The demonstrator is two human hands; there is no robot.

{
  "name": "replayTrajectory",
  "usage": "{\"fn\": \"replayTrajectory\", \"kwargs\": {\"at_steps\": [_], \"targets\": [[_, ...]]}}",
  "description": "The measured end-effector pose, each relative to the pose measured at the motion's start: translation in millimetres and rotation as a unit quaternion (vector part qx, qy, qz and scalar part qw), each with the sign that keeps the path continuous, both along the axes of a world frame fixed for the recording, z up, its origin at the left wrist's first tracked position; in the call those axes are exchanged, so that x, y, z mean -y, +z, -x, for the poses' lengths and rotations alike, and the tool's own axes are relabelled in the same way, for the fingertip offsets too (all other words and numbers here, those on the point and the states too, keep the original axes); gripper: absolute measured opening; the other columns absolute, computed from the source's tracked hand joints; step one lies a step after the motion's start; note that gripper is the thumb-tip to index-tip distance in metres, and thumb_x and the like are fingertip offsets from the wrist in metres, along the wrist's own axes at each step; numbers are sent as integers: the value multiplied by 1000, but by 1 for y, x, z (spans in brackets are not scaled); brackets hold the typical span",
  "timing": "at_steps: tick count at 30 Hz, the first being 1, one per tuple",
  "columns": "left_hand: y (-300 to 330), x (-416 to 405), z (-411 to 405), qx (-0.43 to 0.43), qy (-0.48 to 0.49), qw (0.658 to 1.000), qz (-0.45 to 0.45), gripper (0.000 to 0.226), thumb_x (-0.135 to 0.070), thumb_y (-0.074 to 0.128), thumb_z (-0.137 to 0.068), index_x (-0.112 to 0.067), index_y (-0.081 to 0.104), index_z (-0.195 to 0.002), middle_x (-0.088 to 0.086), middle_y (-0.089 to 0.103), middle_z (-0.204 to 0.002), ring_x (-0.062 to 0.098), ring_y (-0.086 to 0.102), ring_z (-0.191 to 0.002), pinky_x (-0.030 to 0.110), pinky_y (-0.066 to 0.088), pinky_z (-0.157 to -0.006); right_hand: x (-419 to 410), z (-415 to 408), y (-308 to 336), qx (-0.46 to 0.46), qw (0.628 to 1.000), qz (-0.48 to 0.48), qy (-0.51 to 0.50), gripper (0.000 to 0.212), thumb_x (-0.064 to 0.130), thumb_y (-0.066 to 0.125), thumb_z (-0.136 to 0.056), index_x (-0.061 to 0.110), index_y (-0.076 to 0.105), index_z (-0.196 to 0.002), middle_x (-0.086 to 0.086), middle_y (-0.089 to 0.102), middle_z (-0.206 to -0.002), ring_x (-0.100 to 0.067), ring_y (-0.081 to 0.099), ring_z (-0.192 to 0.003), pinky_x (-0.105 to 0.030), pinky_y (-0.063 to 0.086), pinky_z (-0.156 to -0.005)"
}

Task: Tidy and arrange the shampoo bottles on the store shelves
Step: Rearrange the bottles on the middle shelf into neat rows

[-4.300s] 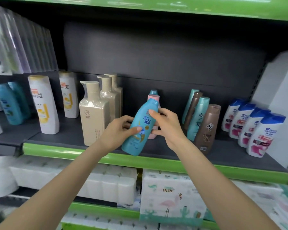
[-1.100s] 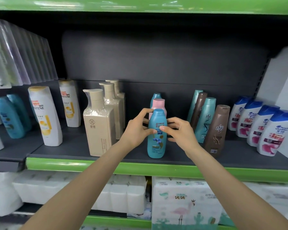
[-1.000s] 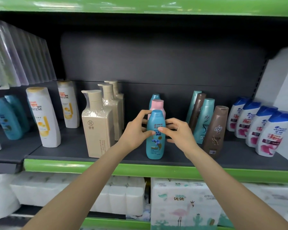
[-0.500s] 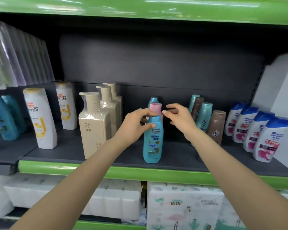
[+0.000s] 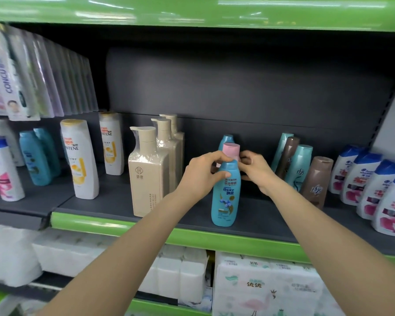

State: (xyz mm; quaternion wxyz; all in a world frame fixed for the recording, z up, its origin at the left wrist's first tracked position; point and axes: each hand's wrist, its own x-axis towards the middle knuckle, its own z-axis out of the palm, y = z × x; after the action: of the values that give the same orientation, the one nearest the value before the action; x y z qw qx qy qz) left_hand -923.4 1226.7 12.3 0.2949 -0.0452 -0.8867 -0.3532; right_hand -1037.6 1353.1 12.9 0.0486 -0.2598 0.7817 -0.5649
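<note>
A blue Rejoice shampoo bottle (image 5: 225, 197) stands upright near the front edge of the dark shelf (image 5: 114, 201). Directly behind it is a pink-capped bottle (image 5: 231, 149), and a teal bottle (image 5: 227, 139) stands behind that. My left hand (image 5: 200, 177) pinches the blue bottle's top, thumb on its front shoulder and index finger curled over the cap. My right hand (image 5: 257, 173) reaches past the blue bottle, its fingers curled against the right side of the pink bottle just under the cap. The pink bottle's body is hidden.
Beige pump bottles (image 5: 148, 172) stand close on the left, and teal and brown bottles (image 5: 316, 181) close on the right. White-and-blue bottles (image 5: 372, 185) line the far right and white Pantene bottles (image 5: 82, 160) the left. Tissue packs (image 5: 265, 286) fill the shelf below.
The blue bottle, earlier held tilted in both hands, now stands on the shelf. My right hand has left it and moved back to the pink bottle. My left hand stays at its top.
</note>
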Motion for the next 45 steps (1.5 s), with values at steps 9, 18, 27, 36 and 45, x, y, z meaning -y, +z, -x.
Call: {"fn": "replayTrajectory", "kwargs": {"at_steps": [9, 18, 27, 36, 45], "targets": [[0, -6, -6, 16, 13, 1000, -23, 29, -16, 65, -85, -22, 60, -113, -1, 61, -119, 13, 60, -101, 34, 52, -89, -35, -21, 8, -67, 995, 46, -55, 8, 16, 63, -89, 21, 60, -95, -3, 66, -98, -20, 63, -96, -42, 52, -86], [-3, -17, -12, -4, 23, 999, -48, 47, -15, 67, -84, -25, 51, -127, -1, 57, -122, 9, 54, -107, 23, 45, -91, -77, -56, 14, -61, 991, 68, -93, 8, 18, 62, -90, 25, 62, -87, 3, 67, -91, -17, 64, -91, -44, 53, -86], [5, -57, -27, -56, -24, 998, 8, 49, -24, 68, -83, -24, 52, -129, -7, 48, -118, 8, 48, -107, 11, 32, -86, -101, -79, 16, 39, 985, 153, -76, 22, 14, 59, -91, 6, 64, -111, -6, 68, -102, -14, 65, -83, -30, 55, -68], [-3, -69, -33, 83, -172, 972, -136, 55, -18, 71, -81, -26, 49, -130, -17, 62, -100, 11, 61, -95, 13, 50, -76, -104, -94, 19, 124, 957, 261, -31, 13, 18, 55, -94, 10, 65, -98, -8, 70, -95, -20, 68, -86, -32, 59, -69], [-3, -75, -42, -16, -26, 999, -19, 52, -20, 72, -76, -34, 54, -123, -21, 57, -85, -3, 55, -75, 5, 42, -65, -103, -106, 17, 125, 974, 177, -59, 33, 35, 58, -92, 19, 58, -121, -5, 66, -109, -22, 66, -96, -41, 59, -72]]}}
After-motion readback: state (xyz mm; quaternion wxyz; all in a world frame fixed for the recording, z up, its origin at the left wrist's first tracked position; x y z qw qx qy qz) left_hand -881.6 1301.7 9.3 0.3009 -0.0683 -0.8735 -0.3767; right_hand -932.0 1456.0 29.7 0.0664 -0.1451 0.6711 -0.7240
